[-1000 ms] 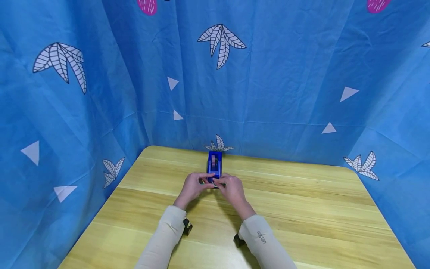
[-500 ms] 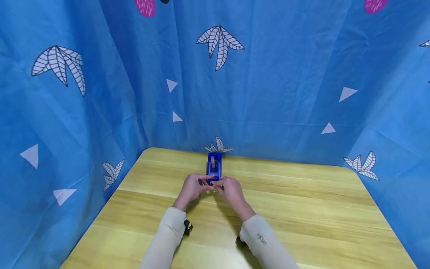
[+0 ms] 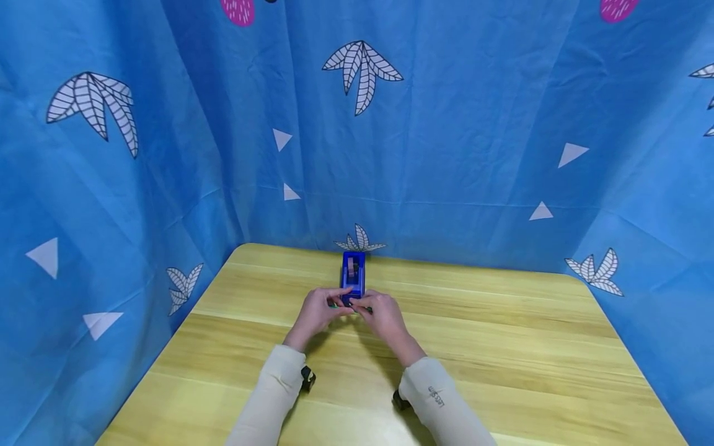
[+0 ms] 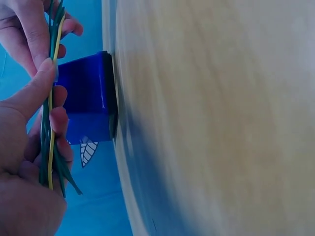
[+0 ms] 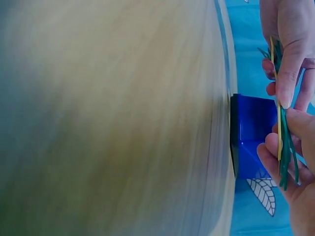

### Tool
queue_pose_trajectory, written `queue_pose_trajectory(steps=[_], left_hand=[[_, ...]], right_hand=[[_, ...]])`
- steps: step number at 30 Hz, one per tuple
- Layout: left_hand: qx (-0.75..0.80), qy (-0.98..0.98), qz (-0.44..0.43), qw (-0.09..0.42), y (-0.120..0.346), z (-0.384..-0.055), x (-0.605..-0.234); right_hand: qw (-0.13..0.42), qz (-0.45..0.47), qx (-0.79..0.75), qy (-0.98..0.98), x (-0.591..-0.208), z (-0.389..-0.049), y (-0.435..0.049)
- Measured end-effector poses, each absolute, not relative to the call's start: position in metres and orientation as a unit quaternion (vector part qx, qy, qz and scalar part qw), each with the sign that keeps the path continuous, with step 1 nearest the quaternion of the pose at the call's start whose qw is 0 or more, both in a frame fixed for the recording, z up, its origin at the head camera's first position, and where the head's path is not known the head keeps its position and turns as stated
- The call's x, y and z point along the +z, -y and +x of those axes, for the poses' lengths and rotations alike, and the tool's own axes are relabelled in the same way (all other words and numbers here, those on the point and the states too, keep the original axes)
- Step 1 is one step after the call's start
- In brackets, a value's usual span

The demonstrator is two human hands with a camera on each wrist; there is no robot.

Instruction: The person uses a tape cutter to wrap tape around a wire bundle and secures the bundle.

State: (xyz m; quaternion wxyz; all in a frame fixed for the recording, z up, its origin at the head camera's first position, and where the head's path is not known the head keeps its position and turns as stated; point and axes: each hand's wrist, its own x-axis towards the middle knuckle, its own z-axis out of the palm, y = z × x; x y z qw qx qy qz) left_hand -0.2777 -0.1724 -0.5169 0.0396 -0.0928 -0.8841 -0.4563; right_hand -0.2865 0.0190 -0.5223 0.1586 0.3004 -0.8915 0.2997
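A blue tape dispenser point(image 3: 354, 286) with a roll of tape point(image 3: 351, 267) in it stands near the table's far edge. Just in front of it, both hands meet on a bundle of thin green and yellow strands point(image 4: 50, 142), whose material I cannot tell. The left hand point(image 3: 317, 311) grips one half, its thumb pressed along the bundle and its fingers curled behind. The other half lies in the right hand point(image 3: 385, 314), whose thumb and fingers pinch close to the left thumb tip. In the right wrist view, loose strand ends point(image 5: 284, 179) stick out past the right fingers. Whether tape is on the bundle is unclear.
The wooden table point(image 3: 502, 334) has a rounded far edge. Behind it and along both sides hangs a blue curtain point(image 3: 463, 124) with leaf prints. Black wrist straps point(image 3: 307, 378) show below the pale sleeves point(image 3: 437, 396).
Both hands stay together before the dispenser, with only small shifts at the fingertips. The whole head view has drifted slightly.
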Motion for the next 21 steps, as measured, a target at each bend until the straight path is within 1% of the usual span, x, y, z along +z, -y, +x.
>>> queue_pose_trajectory(steps=[8,14,21], left_hand=[[-0.462,0.881,-0.100,0.035,0.174,-0.273,-0.512],[-0.453,0.883,-0.123,0.031,0.177,-0.268,-0.509],[-0.426,0.893,-0.145,0.005,0.182,-0.261,-0.509]], right_hand=[[0.158,0.288,0.327,0.886,-0.519,-0.284,-0.022],[0.153,0.285,0.390,0.862,-0.519,-0.282,-0.026],[0.160,0.290,0.409,0.851,-0.520,-0.279,-0.035]])
